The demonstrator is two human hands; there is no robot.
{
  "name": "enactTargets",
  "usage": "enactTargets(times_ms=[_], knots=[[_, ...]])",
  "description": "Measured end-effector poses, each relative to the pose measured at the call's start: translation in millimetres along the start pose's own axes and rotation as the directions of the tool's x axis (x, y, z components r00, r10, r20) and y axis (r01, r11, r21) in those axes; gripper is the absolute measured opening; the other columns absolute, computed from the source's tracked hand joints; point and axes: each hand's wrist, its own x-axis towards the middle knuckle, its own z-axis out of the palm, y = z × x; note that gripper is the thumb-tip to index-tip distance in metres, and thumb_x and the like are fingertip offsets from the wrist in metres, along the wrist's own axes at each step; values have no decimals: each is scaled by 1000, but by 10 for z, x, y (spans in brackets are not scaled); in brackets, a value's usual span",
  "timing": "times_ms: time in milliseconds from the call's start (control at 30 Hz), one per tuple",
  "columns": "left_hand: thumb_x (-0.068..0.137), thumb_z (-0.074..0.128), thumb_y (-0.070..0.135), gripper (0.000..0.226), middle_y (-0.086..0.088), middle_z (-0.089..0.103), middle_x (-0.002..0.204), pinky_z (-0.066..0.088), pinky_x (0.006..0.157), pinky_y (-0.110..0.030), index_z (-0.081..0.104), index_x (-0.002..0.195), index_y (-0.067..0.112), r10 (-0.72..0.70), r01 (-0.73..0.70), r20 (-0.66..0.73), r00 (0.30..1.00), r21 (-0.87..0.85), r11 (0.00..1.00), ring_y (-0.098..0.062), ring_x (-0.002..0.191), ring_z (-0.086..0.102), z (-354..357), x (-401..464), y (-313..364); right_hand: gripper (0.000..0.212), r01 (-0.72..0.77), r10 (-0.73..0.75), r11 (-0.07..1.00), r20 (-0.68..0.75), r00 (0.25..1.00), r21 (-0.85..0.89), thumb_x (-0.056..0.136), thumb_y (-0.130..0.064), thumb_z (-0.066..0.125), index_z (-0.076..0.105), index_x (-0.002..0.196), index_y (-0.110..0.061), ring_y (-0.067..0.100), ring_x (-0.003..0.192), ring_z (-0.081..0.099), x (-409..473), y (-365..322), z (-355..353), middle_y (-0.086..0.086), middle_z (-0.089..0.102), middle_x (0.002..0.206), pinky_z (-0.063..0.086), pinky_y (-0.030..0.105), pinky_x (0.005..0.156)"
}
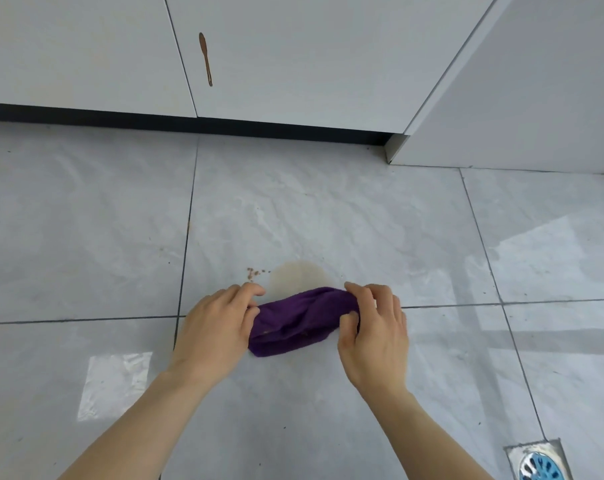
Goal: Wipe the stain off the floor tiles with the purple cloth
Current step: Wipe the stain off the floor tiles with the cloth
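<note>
A bunched purple cloth [299, 322] lies on the grey marbled floor tiles [328, 209], just in front of a pale brown stain [299, 276]. A few small brown specks [254, 272] sit to the left of the stain. My left hand [217, 325] grips the cloth's left end. My right hand [375, 332] grips its right end, thumb pressed into the fabric. The cloth's far edge touches the near rim of the stain.
White cabinet doors [293, 64] with a black kickboard [189, 121] stand at the back; a brown drip streak [206, 58] runs down one door. A white panel [536, 98] closes the right. A floor drain with a blue strainer [539, 464] sits at the bottom right.
</note>
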Motion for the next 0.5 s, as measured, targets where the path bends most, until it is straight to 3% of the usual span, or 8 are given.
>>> enactTargets(times_ms=[67,133,233,333,500], knots=[[96,60,27,25,9,70,104,54,79,-35,61,120,28,-13,14,-50,999,16,1000,-20,89,65,51,-8,-69,44,23,-23,999,8,1000,-31,87,-20,55,59,131,-17,25,113,54,-52,-58,84,2,57,123,46,42,94],[97,53,35,31,8,66,116,47,94,-34,57,127,28,-21,23,-80,997,27,999,-20,103,62,98,-19,-166,50,29,-25,997,56,998,-69,94,-40,56,54,138,-16,29,132,49,-128,-163,198,6,55,136,42,47,106],[96,45,44,48,3,58,139,35,112,-36,50,139,25,-80,83,-98,992,30,996,-21,127,52,135,6,-314,87,-17,43,985,147,988,-169,93,-74,42,42,150,-8,38,154,24,-173,-405,410,21,38,159,25,55,123],[98,38,46,56,-4,48,152,24,123,-43,42,148,20,-121,129,-115,986,61,990,-25,141,42,167,67,-454,114,-86,137,972,228,964,-220,84,-90,27,28,157,-3,40,158,2,-141,-658,611,29,16,166,10,60,126],[100,29,46,63,-7,33,164,12,127,-50,29,156,19,-201,217,-146,969,108,970,-26,154,25,243,215,-678,128,-193,246,951,212,946,-242,77,-96,28,14,159,2,43,157,-6,-85,-785,925,31,4,167,11,63,125]])
